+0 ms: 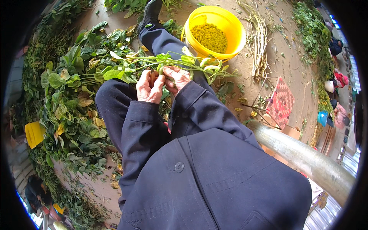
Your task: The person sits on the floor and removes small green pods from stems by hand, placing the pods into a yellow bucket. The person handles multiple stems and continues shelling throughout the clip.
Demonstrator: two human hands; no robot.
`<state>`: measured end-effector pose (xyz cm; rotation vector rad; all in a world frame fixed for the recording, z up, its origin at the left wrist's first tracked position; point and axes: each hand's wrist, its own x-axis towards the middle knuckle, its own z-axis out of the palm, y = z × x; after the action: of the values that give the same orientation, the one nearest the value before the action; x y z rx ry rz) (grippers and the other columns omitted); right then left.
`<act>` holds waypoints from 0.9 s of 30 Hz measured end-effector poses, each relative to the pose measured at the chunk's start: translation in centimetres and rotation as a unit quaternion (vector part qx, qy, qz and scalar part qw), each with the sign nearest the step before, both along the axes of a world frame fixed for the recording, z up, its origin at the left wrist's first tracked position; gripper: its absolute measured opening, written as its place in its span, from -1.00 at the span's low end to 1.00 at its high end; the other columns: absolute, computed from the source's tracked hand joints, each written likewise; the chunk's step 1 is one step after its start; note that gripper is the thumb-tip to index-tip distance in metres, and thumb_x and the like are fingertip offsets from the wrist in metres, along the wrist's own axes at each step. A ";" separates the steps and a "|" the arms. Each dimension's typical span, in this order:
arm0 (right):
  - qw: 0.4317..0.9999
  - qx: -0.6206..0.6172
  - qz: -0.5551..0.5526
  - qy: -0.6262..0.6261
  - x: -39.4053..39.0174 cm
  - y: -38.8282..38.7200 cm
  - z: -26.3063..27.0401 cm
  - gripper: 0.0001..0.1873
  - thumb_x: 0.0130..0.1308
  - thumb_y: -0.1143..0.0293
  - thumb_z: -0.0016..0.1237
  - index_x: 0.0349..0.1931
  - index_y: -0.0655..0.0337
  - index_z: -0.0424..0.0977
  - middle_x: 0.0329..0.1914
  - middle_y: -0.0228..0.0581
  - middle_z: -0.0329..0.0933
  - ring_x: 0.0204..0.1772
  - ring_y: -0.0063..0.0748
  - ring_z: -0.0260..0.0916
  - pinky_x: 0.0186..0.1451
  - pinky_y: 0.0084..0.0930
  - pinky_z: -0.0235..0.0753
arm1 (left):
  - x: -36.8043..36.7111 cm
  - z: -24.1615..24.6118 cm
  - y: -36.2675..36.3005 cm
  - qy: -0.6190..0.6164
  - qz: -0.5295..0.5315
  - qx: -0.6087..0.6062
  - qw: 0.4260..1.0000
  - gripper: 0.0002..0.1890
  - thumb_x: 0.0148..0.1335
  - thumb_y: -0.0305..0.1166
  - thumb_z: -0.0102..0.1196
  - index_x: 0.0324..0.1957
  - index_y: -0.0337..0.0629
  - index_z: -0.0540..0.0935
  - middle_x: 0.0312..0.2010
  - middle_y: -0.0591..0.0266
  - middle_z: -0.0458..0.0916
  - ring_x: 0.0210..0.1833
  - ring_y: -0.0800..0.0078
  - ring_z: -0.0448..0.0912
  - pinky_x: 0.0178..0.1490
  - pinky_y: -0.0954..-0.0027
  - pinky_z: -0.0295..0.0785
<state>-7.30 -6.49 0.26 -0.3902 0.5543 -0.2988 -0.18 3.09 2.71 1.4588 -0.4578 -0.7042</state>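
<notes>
My left hand (150,88) and my right hand (177,79) meet above my lap, fingertips together around a green pod (161,72). A leafy bean plant, likely soybean, lies across both hands, its thin green stems (169,61) running sideways. More plump pods (211,67) hang at its right end. A narrow brown item (152,75) shows at my left fingers; what it is I cannot tell. Just beyond my right hand stands a yellow plastic bucket (234,33), partly filled with loose green pods (210,37).
Cut leafy plants (74,89) are heaped on my left. Bare stalks (257,43) lie right of the bucket, near a folding stool (280,103) with a woven seat. A thick metal pole (302,155) crosses at right. People (340,115) sit farther off, one by a blue bucket (322,118).
</notes>
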 end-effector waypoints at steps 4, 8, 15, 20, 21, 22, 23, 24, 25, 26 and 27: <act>0.997 -0.050 -0.007 0.055 0.5 0.3 2.3 -0.89 0.20 0.36 -0.10 -0.40 0.18 0.38 -0.74 -0.47 0.21 -0.77 -0.69 0.04 -0.78 -0.76 -0.07 | 0.0 -1.2 0.3 -0.068 0.005 0.039 0.997 -0.87 0.12 -0.48 0.07 -0.47 -0.23 0.40 -0.63 0.44 0.35 -0.60 0.74 0.21 -0.55 0.64 0.13; 0.996 -0.043 0.010 0.071 0.5 -0.3 1.3 -0.89 0.18 0.33 -0.07 -0.38 0.14 0.40 -0.73 -0.49 0.24 -0.75 -0.72 0.06 -0.77 -0.78 -0.07 | -0.5 0.2 0.3 -0.132 -0.008 0.121 0.984 -0.77 0.18 -0.35 0.03 -0.53 -0.25 0.40 -0.69 0.45 0.31 -0.60 0.71 0.18 -0.55 0.60 0.12; 0.990 -0.092 0.079 0.076 0.2 -1.1 -0.1 -0.84 0.13 0.31 -0.01 -0.33 0.15 0.41 -0.63 -0.52 0.37 -0.71 -0.80 0.09 -0.74 -0.81 -0.05 | -0.4 -1.9 0.6 -0.320 0.032 0.149 0.935 -0.83 0.14 -0.35 0.03 -0.42 -0.27 0.48 -0.56 -0.04 0.47 -0.52 0.15 0.46 -0.43 0.30 0.34; 0.991 -0.074 0.080 0.077 0.2 -1.0 0.6 -0.87 0.13 0.38 -0.02 -0.32 0.19 0.42 -0.63 -0.46 0.36 -0.73 -0.73 0.09 -0.71 -0.79 0.07 | -0.4 -2.8 0.7 -0.345 -0.024 0.214 0.914 -0.73 0.19 -0.21 -0.08 -0.39 -0.25 0.50 -0.57 -0.08 0.50 -0.47 0.04 0.52 -0.42 0.20 0.40; 0.993 -0.051 0.084 0.064 0.5 -0.4 -0.4 -0.86 0.13 0.40 -0.03 -0.31 0.21 0.42 -0.63 -0.46 0.34 -0.72 -0.72 0.10 -0.67 -0.78 0.11 | -0.1 -2.6 1.4 -0.393 -0.054 0.259 0.881 -0.68 0.19 -0.16 -0.12 -0.40 -0.26 0.49 -0.57 -0.10 0.50 -0.45 0.02 0.53 -0.39 0.18 0.42; 0.990 -0.091 0.082 0.072 0.1 -1.1 -1.6 -0.87 0.13 0.40 -0.04 -0.32 0.22 0.42 -0.64 -0.47 0.33 -0.71 -0.71 0.10 -0.66 -0.77 0.10 | -0.3 -1.7 0.9 -0.347 -0.066 0.303 0.885 -0.65 0.19 -0.13 -0.14 -0.41 -0.26 0.49 -0.56 -0.11 0.51 -0.44 0.02 0.54 -0.37 0.16 0.43; 0.983 -0.132 0.068 0.108 -0.4 -1.7 -1.4 -0.86 0.13 0.37 -0.05 -0.35 0.23 0.42 -0.64 -0.47 0.33 -0.70 -0.72 0.11 -0.66 -0.78 0.08 | -0.6 -1.2 0.1 -0.303 -0.088 0.344 0.885 -0.62 0.18 -0.11 -0.16 -0.43 -0.27 0.48 -0.54 -0.12 0.52 -0.42 0.03 0.54 -0.35 0.14 0.44; 0.977 -0.165 0.045 0.130 -0.1 -0.8 -0.8 -0.87 0.14 0.36 -0.04 -0.39 0.22 0.43 -0.69 -0.46 0.33 -0.74 -0.72 0.08 -0.70 -0.77 0.02 | -0.8 -0.9 0.1 -0.320 -0.102 0.361 0.870 -0.62 0.17 -0.10 -0.16 -0.44 -0.27 0.47 -0.53 -0.12 0.52 -0.42 0.03 0.54 -0.35 0.14 0.43; 0.949 -0.244 0.089 0.180 -0.3 -0.9 -0.1 -0.89 0.14 0.38 -0.04 -0.42 0.21 0.43 -0.74 -0.44 0.33 -0.79 -0.71 0.04 -0.74 -0.75 -0.02 | -1.0 -0.4 0.2 -0.332 -0.119 0.374 0.858 -0.62 0.17 -0.10 -0.16 -0.45 -0.28 0.47 -0.52 -0.13 0.53 -0.41 0.03 0.54 -0.35 0.13 0.43; 0.950 -0.243 0.086 0.175 0.0 -0.6 -0.1 -0.90 0.14 0.38 -0.04 -0.43 0.21 0.43 -0.76 -0.43 0.33 -0.80 -0.71 0.03 -0.76 -0.74 -0.04 | -0.9 0.1 0.7 -0.337 -0.116 0.365 0.860 -0.62 0.17 -0.10 -0.17 -0.45 -0.28 0.46 -0.53 -0.11 0.53 -0.42 0.02 0.54 -0.36 0.13 0.42; 0.950 -0.244 0.079 0.175 -0.1 -0.6 -0.2 -0.90 0.14 0.39 -0.03 -0.44 0.21 0.43 -0.78 -0.42 0.33 -0.82 -0.71 0.02 -0.78 -0.74 -0.06 | -0.9 0.1 0.8 -0.346 -0.109 0.348 0.864 -0.60 0.17 -0.08 -0.18 -0.44 -0.28 0.45 -0.53 -0.09 0.52 -0.42 0.02 0.53 -0.35 0.15 0.42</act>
<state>-7.37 -7.13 0.09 -0.9767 0.7930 -0.2097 -1.07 3.88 2.78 2.3904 -1.0024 -0.5169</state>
